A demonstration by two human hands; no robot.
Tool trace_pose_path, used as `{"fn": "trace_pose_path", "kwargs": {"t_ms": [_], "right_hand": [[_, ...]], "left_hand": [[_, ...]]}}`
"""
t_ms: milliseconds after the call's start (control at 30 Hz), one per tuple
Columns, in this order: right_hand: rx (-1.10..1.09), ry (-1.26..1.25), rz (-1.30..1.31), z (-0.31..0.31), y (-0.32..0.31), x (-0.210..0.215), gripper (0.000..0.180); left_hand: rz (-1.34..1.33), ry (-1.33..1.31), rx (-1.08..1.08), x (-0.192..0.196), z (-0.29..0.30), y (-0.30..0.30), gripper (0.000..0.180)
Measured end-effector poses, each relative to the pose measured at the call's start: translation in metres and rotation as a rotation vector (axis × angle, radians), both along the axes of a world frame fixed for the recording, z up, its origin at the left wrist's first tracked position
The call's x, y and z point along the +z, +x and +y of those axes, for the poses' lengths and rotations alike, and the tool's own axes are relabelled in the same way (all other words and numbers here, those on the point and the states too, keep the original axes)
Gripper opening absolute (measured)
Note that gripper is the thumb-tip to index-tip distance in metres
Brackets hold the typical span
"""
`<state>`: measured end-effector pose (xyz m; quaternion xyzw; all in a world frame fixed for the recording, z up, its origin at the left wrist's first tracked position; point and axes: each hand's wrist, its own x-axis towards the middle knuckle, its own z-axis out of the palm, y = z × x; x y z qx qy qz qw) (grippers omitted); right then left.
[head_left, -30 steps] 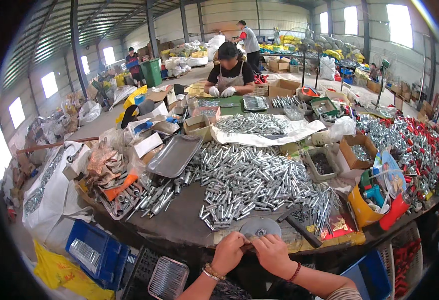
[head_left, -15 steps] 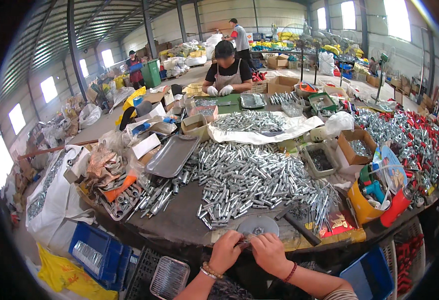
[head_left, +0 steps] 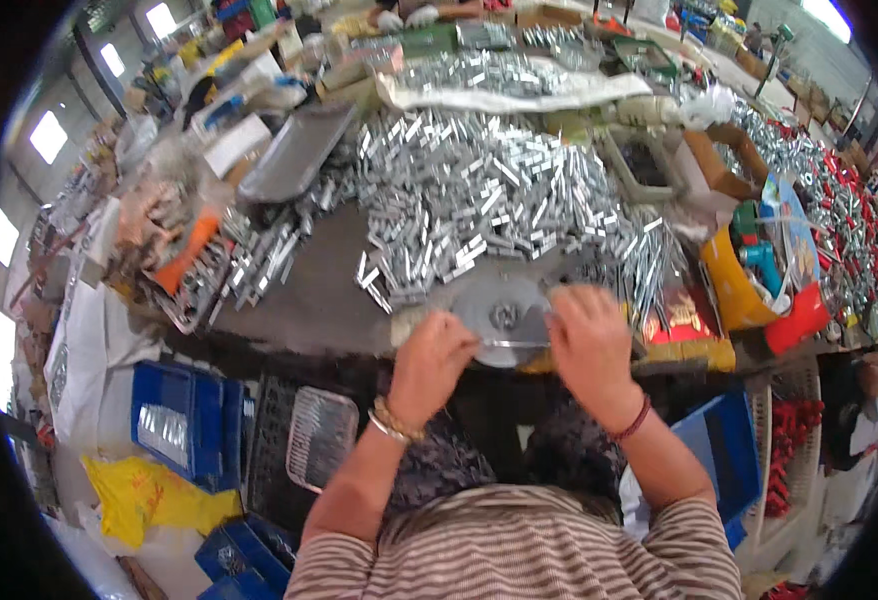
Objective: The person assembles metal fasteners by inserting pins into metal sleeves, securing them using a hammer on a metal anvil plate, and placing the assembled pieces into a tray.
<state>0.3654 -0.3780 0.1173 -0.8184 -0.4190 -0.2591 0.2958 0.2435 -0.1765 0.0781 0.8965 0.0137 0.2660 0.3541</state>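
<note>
thin silver rod (head_left: 512,344), shiny, straight, horizontal

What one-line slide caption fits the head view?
Both hands, left hand and right hand, hold a thin metal rod before a heap of silvery metal parts.

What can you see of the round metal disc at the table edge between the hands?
The round metal disc is flat, grey and shiny, with a small hub at its centre. It lies at the table's near edge, just below the heap of silver metal pieces. The left hand and right hand flank it, a thin silver rod spanning between them across its lower part.
</note>
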Motion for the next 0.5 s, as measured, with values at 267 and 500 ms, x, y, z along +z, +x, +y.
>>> {"fn": "trace_pose_path", "kwargs": {"t_ms": [267, 500], "right_hand": [[-0.110, -0.304, 0.045, -0.018, 0.032, -0.016, 0.043], [-0.159, -0.366, 0.157, -0.037, 0.032, -0.022, 0.047]], "left_hand": [[0.051, -0.108, -0.020, -0.003, 0.004, 0.004, 0.013], [0.050, 0.022, -0.005, -0.012, 0.000, -0.007, 0.012]]}}
